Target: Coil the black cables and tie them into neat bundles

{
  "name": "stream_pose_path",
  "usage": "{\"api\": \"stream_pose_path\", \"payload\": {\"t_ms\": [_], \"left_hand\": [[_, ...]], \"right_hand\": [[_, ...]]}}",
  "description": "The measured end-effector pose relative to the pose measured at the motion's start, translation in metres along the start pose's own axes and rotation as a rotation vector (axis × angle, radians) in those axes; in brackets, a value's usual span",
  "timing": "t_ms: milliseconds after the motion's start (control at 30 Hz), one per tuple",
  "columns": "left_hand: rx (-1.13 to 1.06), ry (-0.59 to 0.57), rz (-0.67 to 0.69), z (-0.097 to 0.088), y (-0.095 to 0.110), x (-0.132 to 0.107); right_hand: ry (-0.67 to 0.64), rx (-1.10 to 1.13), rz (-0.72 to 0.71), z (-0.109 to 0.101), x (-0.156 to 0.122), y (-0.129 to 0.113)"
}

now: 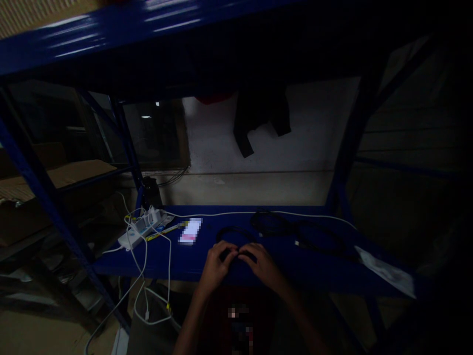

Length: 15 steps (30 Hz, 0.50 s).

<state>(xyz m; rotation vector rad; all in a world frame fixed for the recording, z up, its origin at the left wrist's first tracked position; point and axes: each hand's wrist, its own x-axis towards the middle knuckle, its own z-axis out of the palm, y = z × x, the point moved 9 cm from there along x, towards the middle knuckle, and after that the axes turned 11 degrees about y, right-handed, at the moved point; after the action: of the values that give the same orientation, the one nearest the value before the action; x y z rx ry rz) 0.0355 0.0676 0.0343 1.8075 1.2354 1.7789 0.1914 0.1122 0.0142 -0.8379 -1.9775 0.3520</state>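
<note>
Both of my hands are close together over the front part of a blue shelf (291, 264). My left hand (219, 261) is closed, its thumb and fingertips pinched on a thin black cable (236, 228). My right hand (260, 262) pinches the same dark cable just to the right, fingertips almost meeting the left ones. Beyond the hands the cable arcs in a loop on the shelf. The part between the fingertips is too dark to make out. Just right of this loop lies a coiled black cable (269, 223), and farther right another black cable coil (320, 236) with a pale plug.
At the left sit a white power strip (133, 237) with tangled white cords, a yellow pen-like stick (162, 231) and a lit phone (191, 230). A clear plastic bag (388, 271) lies right. White cord runs along the back. A blue upper shelf (148, 34) hangs overhead.
</note>
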Motion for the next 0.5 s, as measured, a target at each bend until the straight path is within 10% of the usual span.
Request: {"api": "stream_pose_path", "payload": {"t_ms": [500], "left_hand": [[0.19, -0.082, 0.141, 0.012, 0.005, -0.006]], "right_hand": [[-0.055, 0.038, 0.003, 0.005, -0.002, 0.003]]}}
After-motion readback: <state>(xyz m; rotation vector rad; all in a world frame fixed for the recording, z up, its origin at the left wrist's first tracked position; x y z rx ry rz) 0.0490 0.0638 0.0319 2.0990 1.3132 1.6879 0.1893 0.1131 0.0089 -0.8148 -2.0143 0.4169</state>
